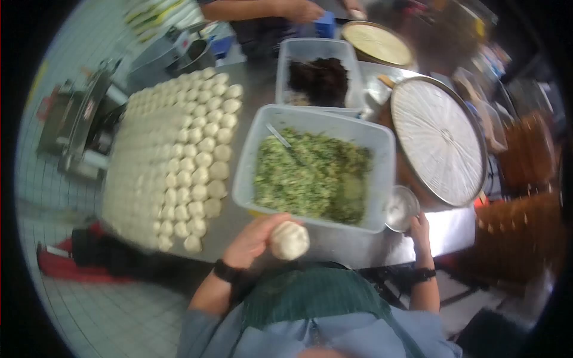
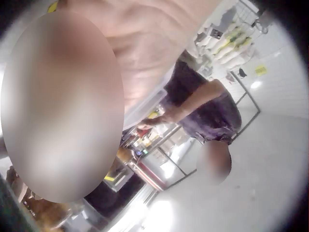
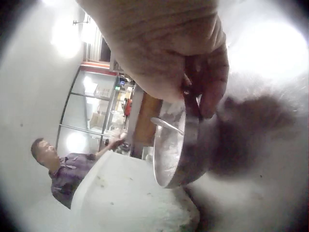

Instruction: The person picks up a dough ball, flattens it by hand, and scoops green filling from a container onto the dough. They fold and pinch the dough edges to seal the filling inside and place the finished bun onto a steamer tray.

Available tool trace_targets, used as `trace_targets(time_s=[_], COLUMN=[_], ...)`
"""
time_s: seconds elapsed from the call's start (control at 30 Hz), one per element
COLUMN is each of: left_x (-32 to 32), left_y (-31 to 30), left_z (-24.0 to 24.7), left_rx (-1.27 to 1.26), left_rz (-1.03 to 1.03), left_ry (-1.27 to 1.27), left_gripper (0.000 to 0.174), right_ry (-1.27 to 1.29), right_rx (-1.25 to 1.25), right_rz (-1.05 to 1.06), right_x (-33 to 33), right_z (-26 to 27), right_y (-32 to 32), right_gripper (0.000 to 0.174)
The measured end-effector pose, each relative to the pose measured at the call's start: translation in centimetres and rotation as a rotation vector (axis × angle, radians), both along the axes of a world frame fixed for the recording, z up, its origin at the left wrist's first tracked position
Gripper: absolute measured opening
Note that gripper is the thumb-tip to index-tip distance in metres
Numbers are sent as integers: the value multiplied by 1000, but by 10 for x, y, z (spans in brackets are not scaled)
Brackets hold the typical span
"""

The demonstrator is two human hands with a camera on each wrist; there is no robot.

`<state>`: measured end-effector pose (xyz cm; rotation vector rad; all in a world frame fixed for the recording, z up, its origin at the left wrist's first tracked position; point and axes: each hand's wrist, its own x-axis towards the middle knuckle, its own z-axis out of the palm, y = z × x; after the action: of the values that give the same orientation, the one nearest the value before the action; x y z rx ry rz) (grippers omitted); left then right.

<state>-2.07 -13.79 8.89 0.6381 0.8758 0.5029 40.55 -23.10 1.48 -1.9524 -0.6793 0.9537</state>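
Observation:
At the front of the table in the head view, my left hand point(image 1: 253, 240) holds a round, pale dough bun point(image 1: 290, 240); most fingers are hidden. A blurred oval covers much of the left wrist view beside the palm point(image 2: 145, 53). My right hand point(image 1: 420, 231) grips the rim of a small metal bowl point(image 1: 410, 222) with white contents. In the right wrist view, the fingers of this hand point(image 3: 193, 72) pinch the bowl point(image 3: 190, 159), where a thin handle point(image 3: 166, 125) sticks out. Between the hands stands a clear bin point(image 1: 239, 185) of chopped green filling point(image 1: 310, 173) with a utensil in it.
Rows of dough pieces point(image 1: 203, 161) cover the left side, partly under plastic film. Behind the green filling is a bin of dark filling point(image 1: 319, 80). A large round cloth-lined tray point(image 1: 439, 140) stands at the right, another point(image 1: 377, 43) farther back. Someone works across the table.

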Motion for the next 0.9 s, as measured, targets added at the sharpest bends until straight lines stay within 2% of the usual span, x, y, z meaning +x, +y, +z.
trace_targets(time_s=[0.03, 0.1, 0.2, 0.23, 0.3, 0.37, 0.4, 0.43, 0.5, 0.57, 0.63, 0.7, 0.77, 0.9], left_x=[10, 10, -20, -32, -59, -77, -84, -88, -89, -85, -82, -86, -97, -131], left_y=[1, 0, 6, 3, 1, -3, -7, -11, -19, -20, -19, -19, -21, -32], left_z=[9, 13, -1, -17, -47, -49, -55, -61, -77, -82, -84, -78, -74, -89], left_rx=[-47, 26, 46, 44, 134, 91, 97, 100, 102, 106, 200, 176, 158, 200], left_rz=[-56, -155, -149, -129, 45, 54, 76, 98, 133, 171, 132, 105, 71, 59], left_ry=[16, 26, 64, 61, 192, 242, 333, 422, 378, 330, 360, 330, 308, 359], left_gripper=[40, 40, 38, 38, 39, 43, 45, 47, 49, 51, 52, 50, 49, 41], right_ry=[16, 34, -64, -73, -151, -210, -251, -260, -327, -294, -1, 167, 203, 410], right_rx=[-18, 17, -19, -26, 8, 74, 101, 102, 221, 265, 289, 307, 161, -99], right_rz=[9, 59, 76, 58, 4, -33, 46, 49, 12, 72, 98, 314, 567, 701], right_x=[2, -2, 9, 16, 34, 41, 41, 27, -27, -80, -127, -179, -242, -357], right_z=[4, 21, 35, 37, 45, 66, 85, 109, 156, 187, 191, 186, 193, 172], right_y=[-1, -6, -18, -22, -28, -26, -22, -13, 16, 44, 78, 105, 125, 145], right_gripper=[32, 30, 30, 31, 32, 34, 36, 36, 38, 39, 40, 41, 38, 30])
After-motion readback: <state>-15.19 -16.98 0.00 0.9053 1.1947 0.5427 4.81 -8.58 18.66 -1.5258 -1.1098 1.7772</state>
